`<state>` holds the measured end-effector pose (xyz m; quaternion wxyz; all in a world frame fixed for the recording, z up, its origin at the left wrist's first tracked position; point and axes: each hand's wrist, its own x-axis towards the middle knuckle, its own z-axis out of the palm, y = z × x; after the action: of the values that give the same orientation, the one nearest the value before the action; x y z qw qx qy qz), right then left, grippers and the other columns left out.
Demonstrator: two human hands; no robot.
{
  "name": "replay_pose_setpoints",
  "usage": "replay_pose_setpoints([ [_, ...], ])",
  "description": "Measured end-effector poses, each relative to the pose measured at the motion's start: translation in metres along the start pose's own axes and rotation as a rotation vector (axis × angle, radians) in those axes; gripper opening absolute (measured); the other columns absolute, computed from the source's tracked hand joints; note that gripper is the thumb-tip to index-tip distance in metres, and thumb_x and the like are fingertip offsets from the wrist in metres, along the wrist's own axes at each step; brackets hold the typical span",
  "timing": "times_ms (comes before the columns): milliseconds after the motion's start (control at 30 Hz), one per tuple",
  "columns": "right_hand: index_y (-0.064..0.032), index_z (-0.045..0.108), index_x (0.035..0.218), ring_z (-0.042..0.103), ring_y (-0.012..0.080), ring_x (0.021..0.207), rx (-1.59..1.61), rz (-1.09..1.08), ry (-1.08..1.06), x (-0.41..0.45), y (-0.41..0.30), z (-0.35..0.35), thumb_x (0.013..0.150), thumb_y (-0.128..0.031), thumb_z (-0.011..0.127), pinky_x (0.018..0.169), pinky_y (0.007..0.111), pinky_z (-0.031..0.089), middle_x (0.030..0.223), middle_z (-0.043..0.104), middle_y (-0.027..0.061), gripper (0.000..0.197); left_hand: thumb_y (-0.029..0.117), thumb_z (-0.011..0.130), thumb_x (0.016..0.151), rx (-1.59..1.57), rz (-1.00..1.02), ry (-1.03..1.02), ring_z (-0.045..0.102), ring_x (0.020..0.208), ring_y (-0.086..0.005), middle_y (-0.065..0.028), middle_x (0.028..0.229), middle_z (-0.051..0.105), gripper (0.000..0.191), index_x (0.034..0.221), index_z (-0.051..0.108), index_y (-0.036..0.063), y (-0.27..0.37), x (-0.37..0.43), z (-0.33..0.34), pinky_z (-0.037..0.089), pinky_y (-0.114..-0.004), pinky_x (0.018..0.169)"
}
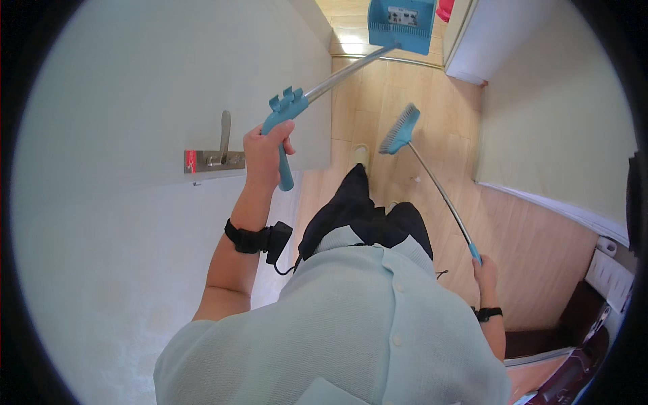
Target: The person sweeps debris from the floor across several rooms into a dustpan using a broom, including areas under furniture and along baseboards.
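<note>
My left hand (pixel 269 152) is closed around the blue plastic handle of a long-handled dustpan (pixel 400 28). Its metal pole runs up and right to the blue pan, which lies across the doorway strip at the top of the view and bears a label. In my right hand (pixel 486 273), low on the right, is the blue end of a broom's pole. The broom head (pixel 401 132), blue with grey bristles, is over the wood floor in front of my feet, to the right of my left shoe. A small whitish scrap (pixel 416 178) lies on the floor beside the broom pole.
A white door (pixel 283 61) with a metal lever handle (pixel 225 136) stands close on my left. A metal threshold strip (pixel 349 56) crosses the floor ahead. On the right are a pale panel (pixel 552 126) with a white lower edge and, farther down, a dark red piece of furniture (pixel 536 343).
</note>
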<state>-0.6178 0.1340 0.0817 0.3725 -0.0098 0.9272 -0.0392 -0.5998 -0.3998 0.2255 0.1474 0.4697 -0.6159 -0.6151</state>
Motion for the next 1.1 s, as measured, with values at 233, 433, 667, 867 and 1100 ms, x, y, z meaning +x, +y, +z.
replay_pose_setpoints([
  [233, -0.0063, 0.06, 0.086, 0.057, 0.0352, 0.075, -0.05, -0.21, -0.068, 0.115, -0.143, -0.026, 0.078, -0.03, 0.05, 0.066, 0.044, 0.044, 0.078, 0.06, 0.0173, 0.027, 0.017, 0.059, 0.071, -0.06, -0.035, 0.03, 0.046, 0.045, -0.013, -0.0047, 0.051, 0.046, 0.018, 0.064, 0.05, 0.0029, -0.004, 0.084, -0.002, 0.04, -0.025, 0.047],
  [433, -0.0056, 0.062, 0.077, 0.059, 0.0334, 0.072, -0.213, -0.369, -0.041, 0.223, -0.291, -0.027, 0.076, -0.023, 0.05, 0.062, 0.043, 0.046, 0.076, 0.06, 0.0171, 0.022, 0.013, 0.063, 0.069, -0.03, -0.005, 0.017, 0.045, 0.044, -0.011, -0.0035, 0.052, 0.047, 0.016, 0.065, 0.054, 0.0004, -0.008, 0.118, 0.005, 0.037, -0.024, 0.045],
  [667, -0.0078, 0.063, 0.084, 0.06, 0.0301, 0.079, -0.309, -0.347, -0.113, 0.329, -0.379, -0.037, 0.077, -0.02, 0.048, 0.067, 0.04, 0.047, 0.087, 0.062, 0.0134, 0.021, 0.016, 0.059, 0.072, 0.035, -0.066, 0.081, 0.045, 0.044, -0.0136, -0.0063, 0.049, 0.046, 0.02, 0.062, 0.049, 0.0018, -0.03, 0.149, 0.025, 0.038, -0.025, 0.046],
  [867, -0.0057, 0.062, 0.087, 0.058, 0.0333, 0.08, -0.25, -0.161, -0.145, 0.307, -0.269, -0.031, 0.076, -0.028, 0.05, 0.07, 0.042, 0.045, 0.085, 0.061, 0.0172, 0.028, 0.014, 0.061, 0.07, 0.052, -0.103, 0.084, 0.044, 0.044, -0.0119, -0.0035, 0.048, 0.045, 0.02, 0.06, 0.051, 0.0005, -0.046, 0.143, 0.001, 0.036, -0.023, 0.046],
  [1100, 0.0028, 0.059, 0.08, 0.059, 0.0308, 0.064, -0.03, 0.187, -0.205, 0.201, -0.1, -0.042, 0.077, -0.026, 0.049, 0.058, 0.04, 0.045, 0.069, 0.058, 0.0214, 0.031, 0.014, 0.061, 0.07, 0.008, -0.122, 0.056, 0.043, 0.044, -0.0115, -0.0029, 0.048, 0.045, 0.02, 0.06, 0.051, 0.0006, -0.043, 0.137, -0.01, 0.035, -0.024, 0.045],
])
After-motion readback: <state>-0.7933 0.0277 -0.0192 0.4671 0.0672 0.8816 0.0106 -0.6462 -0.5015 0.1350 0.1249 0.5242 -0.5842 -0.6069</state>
